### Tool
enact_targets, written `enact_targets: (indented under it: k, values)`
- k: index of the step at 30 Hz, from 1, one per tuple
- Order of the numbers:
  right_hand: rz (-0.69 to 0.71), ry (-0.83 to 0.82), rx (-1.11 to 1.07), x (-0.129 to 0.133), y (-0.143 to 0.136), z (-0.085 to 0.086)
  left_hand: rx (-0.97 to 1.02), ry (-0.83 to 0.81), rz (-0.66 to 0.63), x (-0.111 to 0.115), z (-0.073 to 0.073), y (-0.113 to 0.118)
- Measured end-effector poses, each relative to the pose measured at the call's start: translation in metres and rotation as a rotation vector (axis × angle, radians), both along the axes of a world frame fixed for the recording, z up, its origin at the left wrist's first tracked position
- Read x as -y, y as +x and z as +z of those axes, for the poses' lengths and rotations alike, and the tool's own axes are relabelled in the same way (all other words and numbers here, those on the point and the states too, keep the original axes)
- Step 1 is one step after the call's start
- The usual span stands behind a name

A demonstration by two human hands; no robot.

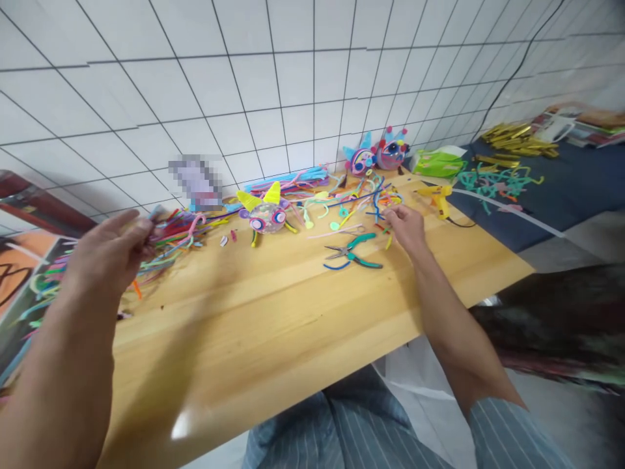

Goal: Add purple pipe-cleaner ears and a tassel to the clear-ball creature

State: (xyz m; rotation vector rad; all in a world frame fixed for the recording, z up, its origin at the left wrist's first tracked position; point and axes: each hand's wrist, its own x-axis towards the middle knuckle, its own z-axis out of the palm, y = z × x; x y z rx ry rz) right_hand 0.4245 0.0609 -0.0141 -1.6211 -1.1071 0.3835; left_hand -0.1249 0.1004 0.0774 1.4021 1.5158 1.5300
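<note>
My left hand [113, 247] is raised over a heap of coloured pipe cleaners [170, 251] at the left, thumb and fingers pinched together. A light-blue bit shows by its fingertips, but I cannot tell whether it is held. My right hand [407, 228] reaches to the scattered pipe cleaner pieces [375, 205] at the right, its fingers closed; whatever they grip is hidden. Just left of it lie green-handled pliers [359, 253], jaws apart, above a short blue pipe cleaner [336, 266]. Between the hands stands a clear ball figure [267, 218] with yellow ears and round eyes.
Two decorated ball figures [375, 156] stand against the tiled wall. A yellow glue gun [437, 197] with a cord and a green packet [437, 163] are at the right. Gold strips [520, 142] and teal pipe cleaners [498, 182] lie on a dark blue surface. A tray [14, 319] is at far left.
</note>
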Motion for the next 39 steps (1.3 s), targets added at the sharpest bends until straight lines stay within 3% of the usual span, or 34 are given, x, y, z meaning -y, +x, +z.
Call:
enact_targets:
  k: [3,5,9,11,13,19,23,25,27,29,31,34,39]
  values:
    - [0.031,0.011,0.002,0.005,-0.014,0.015,0.177,0.053,-0.153,0.035,0.034,0.061]
    - [0.145,0.017,0.006,0.016,-0.034,0.031,0.287,0.0,-0.329,0.06,0.041,0.113]
    - [0.604,0.006,-0.153,0.056,-0.081,0.066,0.384,-0.208,-0.733,0.091,0.024,0.205]
    - [0.768,-0.019,-0.274,0.079,-0.099,0.075,0.436,-0.209,-0.792,0.095,0.009,0.236]
    - [0.823,-0.04,-0.339,0.098,-0.108,0.075,0.471,-0.211,-0.826,0.096,-0.004,0.254]
    - [0.676,-0.142,-0.332,0.118,-0.107,0.061,0.503,-0.207,-0.794,0.097,-0.031,0.267]
    - [0.536,-0.102,-0.212,0.131,-0.082,0.082,0.591,-0.284,-0.816,0.095,-0.039,0.266]
    - [0.381,0.092,-0.215,0.145,-0.057,0.101,0.587,-0.271,-0.806,0.092,-0.041,0.265]
    - [0.213,0.408,-0.258,0.16,-0.03,0.118,0.563,-0.257,-0.789,0.089,-0.041,0.265]
    - [0.156,0.674,-0.285,0.165,-0.011,0.127,0.545,-0.261,-0.779,0.087,-0.041,0.264]
    - [0.244,0.585,-0.17,0.158,-0.006,0.125,0.527,-0.272,-0.781,0.084,-0.042,0.265]
    - [0.365,0.217,0.142,0.133,-0.022,0.112,0.497,-0.266,-0.767,0.079,-0.042,0.263]
    - [0.625,0.005,0.502,0.101,-0.067,0.099,0.292,-0.076,-0.692,0.072,-0.025,0.249]
